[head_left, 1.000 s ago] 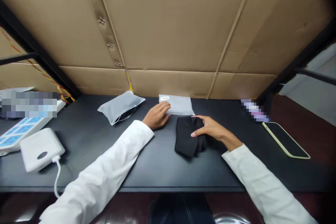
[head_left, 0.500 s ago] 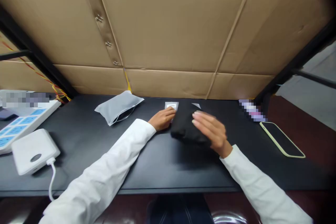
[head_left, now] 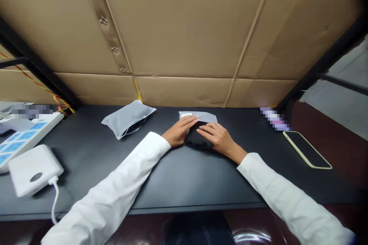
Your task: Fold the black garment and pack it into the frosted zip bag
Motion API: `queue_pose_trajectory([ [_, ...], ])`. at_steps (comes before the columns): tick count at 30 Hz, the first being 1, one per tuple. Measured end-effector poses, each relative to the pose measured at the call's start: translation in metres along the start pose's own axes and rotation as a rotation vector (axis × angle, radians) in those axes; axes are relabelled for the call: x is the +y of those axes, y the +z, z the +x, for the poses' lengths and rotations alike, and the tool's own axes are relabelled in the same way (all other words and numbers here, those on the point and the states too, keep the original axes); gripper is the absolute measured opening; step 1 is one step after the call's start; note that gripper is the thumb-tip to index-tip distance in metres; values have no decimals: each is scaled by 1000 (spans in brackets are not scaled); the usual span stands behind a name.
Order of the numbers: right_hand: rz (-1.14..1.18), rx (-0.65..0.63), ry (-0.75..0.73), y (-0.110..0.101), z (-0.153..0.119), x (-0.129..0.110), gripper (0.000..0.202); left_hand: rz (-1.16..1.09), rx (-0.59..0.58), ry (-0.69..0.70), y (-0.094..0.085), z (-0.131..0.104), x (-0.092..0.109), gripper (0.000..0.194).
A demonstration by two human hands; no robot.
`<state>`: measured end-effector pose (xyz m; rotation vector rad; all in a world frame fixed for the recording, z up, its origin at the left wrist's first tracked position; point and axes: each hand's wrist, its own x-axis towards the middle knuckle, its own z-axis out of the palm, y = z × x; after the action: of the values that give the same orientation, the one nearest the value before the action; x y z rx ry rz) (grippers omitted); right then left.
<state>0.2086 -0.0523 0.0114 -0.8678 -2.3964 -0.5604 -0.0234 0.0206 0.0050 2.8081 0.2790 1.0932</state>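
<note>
Right now, a labeled bag (head_left: 206, 116) lies by the two hands, and its far edge pokes out at twelve o'clock from a black cloth (head_left: 193, 138). I cannot tell if the cloth is in that bag or on top of it. At ten o'clock from the cloth is a gray bag (head_left: 128, 117). Its mouth gapes at about four o'clock, and something dark shows inside, too hidden to name.

The left hand (head_left: 178, 131) is on the nine o'clock side of the cloth, fingers close together and a bit bent, touching the labeled bag. The right hand (head_left: 220, 138) is on the three o'clock side, with its bent fingers resting on top of the cloth. The hands are very near each other. Both thumbs are hidden, so I cannot tell if either one is pinching.

All this sits on a black table (head_left: 184, 180). Far off at nine o'clock are a power strip (head_left: 17, 145) and a white box (head_left: 27, 168) with a white cord (head_left: 56, 191). At three o'clock lies a phone (head_left: 307, 149), and near two o'clock a blurred purple thing (head_left: 275, 118). A brown cardboard wall (head_left: 184, 26) stands at twelve o'clock.
</note>
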Motion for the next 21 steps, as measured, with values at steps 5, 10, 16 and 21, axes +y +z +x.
queue_pose_trajectory([
  [5, -281, -169, 537, 22, 31, -18, 30, 142, -29, -27, 19, 11, 17, 84],
  [10, -131, -250, 664, 42, 57, -35, 39, 207, 11, -25, 21, 10, 17, 75],
  [16, 210, -90, 270, 19, 42, -20, 26, 280, 89, 29, 2, 1, 2, 48],
  [21, 130, 59, 537, 0, 26, 13, 39, 400, 75, 66, -6, -2, -5, 13],
])
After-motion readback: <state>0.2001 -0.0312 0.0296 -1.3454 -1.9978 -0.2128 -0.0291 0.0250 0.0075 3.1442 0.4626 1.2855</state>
